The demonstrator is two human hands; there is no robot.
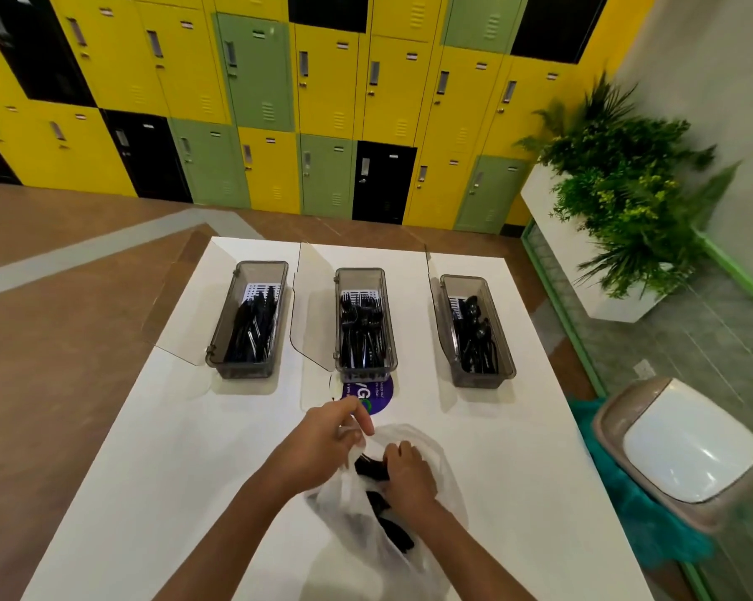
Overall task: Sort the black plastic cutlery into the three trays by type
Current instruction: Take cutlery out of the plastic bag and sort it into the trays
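Note:
Three smoky clear trays stand in a row on the white table. The left tray holds black knives, the middle tray black forks, the right tray black spoons. In front of me lies a thin white plastic bag with black cutlery inside. My left hand pinches the bag's rim and holds it open. Inside the bag's mouth, my right hand curls its fingers around black cutlery pieces.
A round purple sticker lies on the table in front of the middle tray. Clear lids stand open beside each tray. A beige swing-lid bin is right of the table, a planter beyond it, lockers behind.

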